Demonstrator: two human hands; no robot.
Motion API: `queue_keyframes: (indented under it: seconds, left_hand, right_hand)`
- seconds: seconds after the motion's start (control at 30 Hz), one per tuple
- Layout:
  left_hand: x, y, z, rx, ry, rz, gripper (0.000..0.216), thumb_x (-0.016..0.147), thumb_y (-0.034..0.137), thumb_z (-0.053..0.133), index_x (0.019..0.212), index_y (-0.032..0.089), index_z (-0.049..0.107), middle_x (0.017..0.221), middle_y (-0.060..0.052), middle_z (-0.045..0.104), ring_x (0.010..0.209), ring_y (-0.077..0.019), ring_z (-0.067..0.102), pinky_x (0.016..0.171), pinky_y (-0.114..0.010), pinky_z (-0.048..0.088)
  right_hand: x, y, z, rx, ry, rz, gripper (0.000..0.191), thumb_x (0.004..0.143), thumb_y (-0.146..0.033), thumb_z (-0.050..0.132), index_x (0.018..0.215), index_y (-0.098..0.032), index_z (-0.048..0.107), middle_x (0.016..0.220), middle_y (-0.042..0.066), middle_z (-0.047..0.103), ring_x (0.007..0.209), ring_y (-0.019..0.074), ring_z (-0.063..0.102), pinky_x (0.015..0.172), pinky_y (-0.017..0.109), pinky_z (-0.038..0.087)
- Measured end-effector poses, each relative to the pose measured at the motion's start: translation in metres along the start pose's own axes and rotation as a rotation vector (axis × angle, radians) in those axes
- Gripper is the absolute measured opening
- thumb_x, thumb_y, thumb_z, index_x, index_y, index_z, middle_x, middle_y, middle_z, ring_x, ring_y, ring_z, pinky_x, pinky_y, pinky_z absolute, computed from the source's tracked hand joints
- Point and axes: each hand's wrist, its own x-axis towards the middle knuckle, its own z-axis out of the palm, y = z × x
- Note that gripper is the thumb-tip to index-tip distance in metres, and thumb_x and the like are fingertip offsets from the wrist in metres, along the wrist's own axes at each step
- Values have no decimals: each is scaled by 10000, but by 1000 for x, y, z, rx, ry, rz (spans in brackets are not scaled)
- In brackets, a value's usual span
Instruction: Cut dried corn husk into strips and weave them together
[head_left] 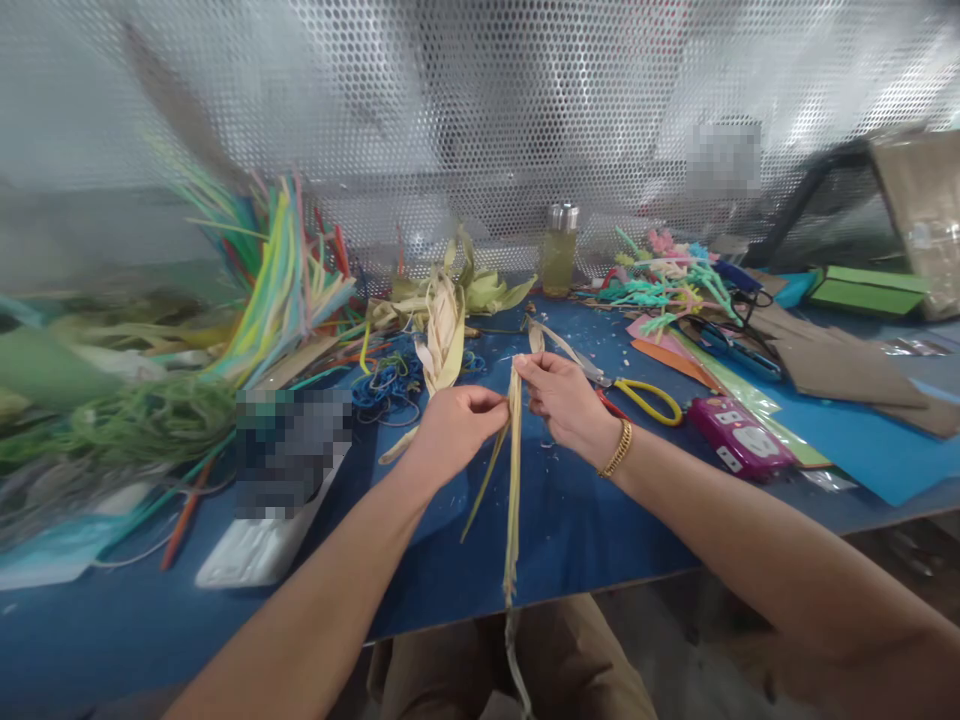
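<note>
Pale yellow-green corn husk strips (514, 480) hang down in a narrow bundle over the front of the blue table. My right hand (559, 395) pinches the bundle at its top end. Just left of it, my left hand (463, 430) has thumb and finger pressed together at the bundle's side, on a thin husk strip (486, 480) that slants down to the left. Below the table edge a grey cord (513, 650) lines up with the bundle's lower end; I cannot tell how they join. Behind my left hand lies a pile of dried corn husks (444, 330).
Scissors (646, 398) with yellow and red handles lie beyond my right hand, near a magenta case (739, 438). A bottle (559, 255) stands at the back. Coloured strips (277, 280) and green string (142, 415) crowd the left; cardboard (840, 365) and blue paper (862, 440) lie right.
</note>
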Motion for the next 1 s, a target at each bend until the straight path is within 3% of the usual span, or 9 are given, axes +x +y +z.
queue_keyframes:
  seconds: [0.43, 0.57, 0.67, 0.73, 0.87, 1.0]
  left_hand:
    - [-14, 11, 5, -423, -271, -179, 111, 615, 143, 745, 719, 150, 706, 627, -1, 645, 564, -90, 542, 590, -217, 457]
    - [-16, 7, 2, -406, -395, -187, 123, 611, 134, 758, 708, 161, 688, 669, -24, 680, 604, -114, 599, 628, -242, 495]
    - [-12, 3, -7, -316, -534, -209, 169, 649, 214, 765, 812, 181, 738, 824, -73, 739, 764, -189, 677, 711, -292, 523]
    - [-7, 2, -14, -278, -472, -178, 212, 665, 248, 761, 870, 194, 751, 914, -78, 748, 904, -227, 678, 782, -310, 516]
    - [0, 4, -17, -431, -128, -186, 323, 768, 421, 676, 959, 166, 733, 920, -102, 744, 917, -237, 676, 782, -315, 504]
    - [0, 6, -5, -535, -80, -132, 459, 782, 581, 623, 899, 151, 729, 807, -99, 730, 795, -229, 681, 695, -312, 510]
  right_hand:
    - [18, -8, -17, -38, 69, -194, 279, 770, -379, 695, 691, -189, 507, 501, -108, 324, 391, 30, 232, 381, 216, 184]
    - [23, -9, -21, -33, 69, -217, 293, 756, -409, 708, 706, -187, 524, 501, -106, 328, 404, 35, 239, 384, 216, 199]
    - [21, -13, -22, -33, 6, -207, 319, 733, -424, 734, 701, -186, 525, 508, -107, 313, 413, 34, 219, 381, 212, 177]
    - [16, -15, -20, -45, -47, -191, 332, 712, -429, 757, 702, -185, 531, 509, -108, 302, 415, 32, 205, 378, 210, 161]
    - [3, -11, -9, -133, -126, -169, 338, 705, -462, 761, 726, -187, 567, 519, -93, 367, 411, 34, 246, 373, 211, 186]
    - [-8, -2, 4, -236, -107, -231, 276, 720, -426, 745, 738, -186, 610, 589, -46, 528, 472, 58, 401, 415, 207, 331]
